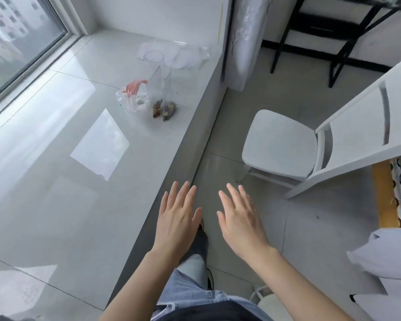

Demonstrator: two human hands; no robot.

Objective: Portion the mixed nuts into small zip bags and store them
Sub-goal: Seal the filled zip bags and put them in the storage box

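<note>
A clear bag with brown mixed nuts [164,109] at its bottom lies on the white tiled ledge [79,158], near the ledge's right edge. Beside it, to the left, sits a clear bag with red print [134,98] holding pale contents. A tall clear plastic container [156,70] stands just behind them. Farther back lie several flat clear zip bags [171,53]. My left hand [178,218] and my right hand [240,218] hover side by side over the ledge's edge and the floor, fingers spread, holding nothing, well short of the bags.
A window [16,42] runs along the ledge's left side. A white chair [310,144] stands on the floor to the right. A white column-shaped unit [245,38] and a black frame [329,31] stand behind. Folded cloth [384,262] lies at the lower right.
</note>
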